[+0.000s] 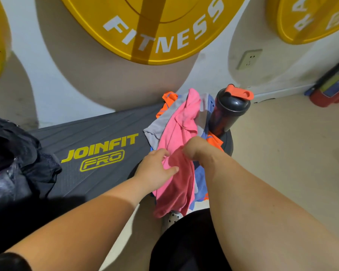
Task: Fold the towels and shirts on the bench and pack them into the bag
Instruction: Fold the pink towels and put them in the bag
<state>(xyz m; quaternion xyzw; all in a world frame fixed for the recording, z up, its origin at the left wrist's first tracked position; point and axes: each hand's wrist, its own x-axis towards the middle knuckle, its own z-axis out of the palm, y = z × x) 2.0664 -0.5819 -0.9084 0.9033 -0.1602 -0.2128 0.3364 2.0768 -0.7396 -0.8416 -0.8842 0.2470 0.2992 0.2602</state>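
A pink cloth (176,145) lies on top of a heap of grey, blue and orange garments (204,114) at the right end of the black bench (98,133). Part of the pink cloth hangs over the bench's front edge. My right hand (194,147) is closed on a bunch of the pink cloth near its middle. My left hand (157,167) rests on the same cloth just to the left, with fingers spread and the thumb pressing the fabric. The black bag (14,165) stands open at the left end of the bench, with something pink showing inside.
A black shaker bottle with an orange lid (229,112) stands right behind the heap. Large yellow weight plates (155,30) hang on the white wall behind the bench. Red and blue gear (333,87) lies on the floor at the far right. My knee is below the bench edge.
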